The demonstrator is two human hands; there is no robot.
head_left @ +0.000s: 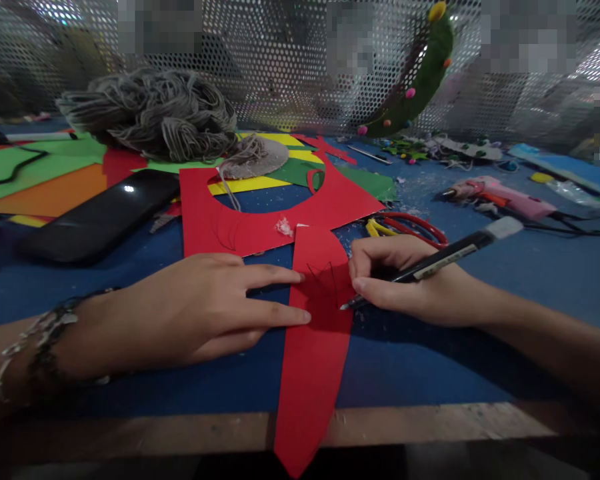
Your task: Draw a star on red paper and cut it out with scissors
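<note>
A long red paper piece [316, 373] lies on the blue table, its pointed lower end sticking out over the front edge. Two outstretched fingers of my left hand [220, 307] press on its left side, the others apart. My right hand [405, 277] grips a black pen [445, 255], whose tip rests on or just above the paper near its right edge. Thin dark lines, roughly a zigzag, are drawn between both hands. Touching the strip's top is a larger red sheet [265, 230] with a round cutout and a faint drawn curve.
Scissors [415, 225] with red and yellow handles lie just beyond my right hand. A pink glue gun [510, 197] with a cable is at right. A black phone [105, 217], coloured sheets [55, 193] and grey yarn [155, 117] sit at left. Perforated metal [290, 73] stands behind.
</note>
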